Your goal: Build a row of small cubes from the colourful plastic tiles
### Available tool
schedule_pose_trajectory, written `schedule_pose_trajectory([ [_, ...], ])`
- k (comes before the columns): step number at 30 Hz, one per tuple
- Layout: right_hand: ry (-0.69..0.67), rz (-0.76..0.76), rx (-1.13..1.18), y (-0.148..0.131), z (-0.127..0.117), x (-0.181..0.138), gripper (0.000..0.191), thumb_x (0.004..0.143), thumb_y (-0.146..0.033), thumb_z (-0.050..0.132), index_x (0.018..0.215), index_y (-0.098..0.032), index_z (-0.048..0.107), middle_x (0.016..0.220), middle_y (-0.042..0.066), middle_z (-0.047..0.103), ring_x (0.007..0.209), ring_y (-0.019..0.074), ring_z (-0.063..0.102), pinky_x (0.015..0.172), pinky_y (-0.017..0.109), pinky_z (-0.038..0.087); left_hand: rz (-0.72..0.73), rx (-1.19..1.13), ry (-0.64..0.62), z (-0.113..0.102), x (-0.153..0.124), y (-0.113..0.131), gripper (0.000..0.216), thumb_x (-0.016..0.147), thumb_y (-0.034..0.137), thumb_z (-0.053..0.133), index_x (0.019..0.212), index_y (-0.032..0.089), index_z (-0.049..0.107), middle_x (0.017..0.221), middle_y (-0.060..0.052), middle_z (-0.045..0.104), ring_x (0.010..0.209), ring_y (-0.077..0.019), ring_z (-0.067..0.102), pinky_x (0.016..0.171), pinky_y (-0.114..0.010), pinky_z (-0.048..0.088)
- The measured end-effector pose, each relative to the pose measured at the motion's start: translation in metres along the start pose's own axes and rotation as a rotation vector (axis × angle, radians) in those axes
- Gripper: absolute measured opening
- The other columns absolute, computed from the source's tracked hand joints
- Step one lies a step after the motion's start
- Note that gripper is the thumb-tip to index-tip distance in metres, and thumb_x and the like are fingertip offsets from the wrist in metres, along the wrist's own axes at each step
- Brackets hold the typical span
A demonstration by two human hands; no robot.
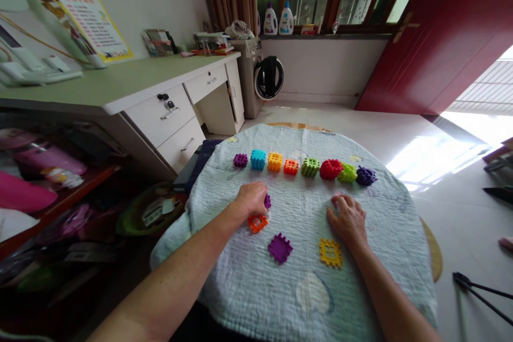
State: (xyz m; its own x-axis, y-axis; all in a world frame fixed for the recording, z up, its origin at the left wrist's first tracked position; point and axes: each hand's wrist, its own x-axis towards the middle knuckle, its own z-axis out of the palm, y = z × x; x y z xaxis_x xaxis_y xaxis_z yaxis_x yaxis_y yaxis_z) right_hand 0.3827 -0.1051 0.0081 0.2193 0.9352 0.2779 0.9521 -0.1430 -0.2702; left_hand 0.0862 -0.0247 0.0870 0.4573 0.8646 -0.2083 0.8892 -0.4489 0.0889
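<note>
My left hand (252,197) is closed on a purple interlocking tile (267,202), most of which the fingers hide. Just below that hand an orange window-patterned tile (257,223) lies on the cloth. My right hand (348,217) rests on the cloth with fingers loosely apart and nothing in it. Nearest to it is a yellow window tile (331,253). Between my forearms lies a flat solid purple tile (280,248). Across the far side runs a row of stacked tiles sorted by colour, among them a blue stack (258,160), a green stack (310,167) and a red stack (331,169).
A pale blue cloth (304,299) covers the round table. Left of it stand a desk (160,112) with drawers and a shelf holding pink bottles. A washing machine (248,72) with its door open and a red door (425,37) are farther back. A black tripod leg (481,286) is at right.
</note>
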Motion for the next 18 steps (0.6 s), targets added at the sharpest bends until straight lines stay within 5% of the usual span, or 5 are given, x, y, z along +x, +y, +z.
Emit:
schedule_pose_trajectory([
  [7,0.001,-0.017,-0.022,0.005,0.006,0.001,0.025,0.088,-0.038,0.048,0.105,-0.024,0.061,0.123,0.007,0.060,0.110,0.0271,0.054,0.093,0.042,0.037,-0.071,-0.113,0.277,-0.015,0.011,-0.089,0.041,0.064,0.033,0.069,0.103,0.019,0.065,0.102,-0.007,0.065,0.092,-0.0234,0.063,0.083,-0.032,0.050],
  [11,-0.004,-0.013,-0.030,0.006,0.007,0.001,0.026,0.088,-0.038,0.048,0.106,-0.024,0.060,0.124,0.007,0.060,0.112,0.0277,0.054,0.093,0.043,0.037,-0.012,-0.042,0.281,-0.034,0.035,-0.136,0.038,0.066,0.030,0.068,0.102,0.017,0.064,0.103,-0.008,0.062,0.096,-0.0230,0.060,0.089,-0.032,0.047],
  [18,-0.010,-0.005,-0.025,0.002,0.003,0.000,0.025,0.089,-0.037,0.047,0.106,-0.024,0.059,0.126,0.007,0.060,0.112,0.0275,0.053,0.094,0.043,0.037,0.073,0.121,0.142,-0.051,0.078,-0.150,0.038,0.063,0.021,0.069,0.100,0.017,0.063,0.107,-0.009,0.060,0.101,-0.0248,0.056,0.090,-0.032,0.045],
])
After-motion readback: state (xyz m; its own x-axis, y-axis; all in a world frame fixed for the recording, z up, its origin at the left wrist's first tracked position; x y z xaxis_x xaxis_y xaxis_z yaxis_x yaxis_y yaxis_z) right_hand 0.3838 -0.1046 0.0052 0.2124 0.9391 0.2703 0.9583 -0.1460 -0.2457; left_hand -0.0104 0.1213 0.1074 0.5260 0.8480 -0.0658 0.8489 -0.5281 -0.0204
